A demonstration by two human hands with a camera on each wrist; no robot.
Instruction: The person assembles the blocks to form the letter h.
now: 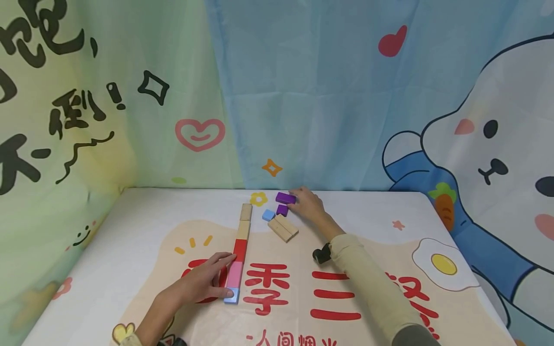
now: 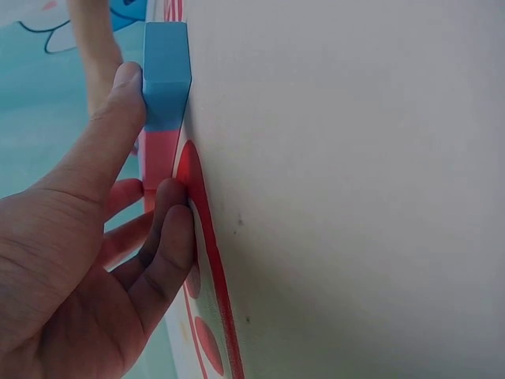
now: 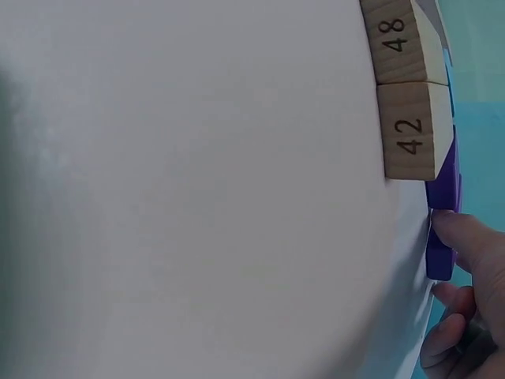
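Note:
A straight row of blocks runs away from me in the head view: a blue block (image 1: 231,296) at the near end, then a pink block (image 1: 235,274), a red block (image 1: 240,250) and two plain wooden blocks (image 1: 244,229). My left hand (image 1: 196,283) rests against its left side, thumb on the blue block and fingertips by the red one. Toward the table's far edge, my right hand (image 1: 308,206) pinches a purple block (image 1: 284,198) by its right end. A second purple block (image 1: 282,210) lies just in front of it.
Near the purple blocks lie a small blue block (image 1: 268,215) and two wooden blocks side by side (image 1: 283,228); in the right wrist view their ends read 48 (image 3: 392,35) and 42 (image 3: 409,136). A printed cloth covers the table (image 1: 363,211), with a curtain (image 1: 311,120) behind.

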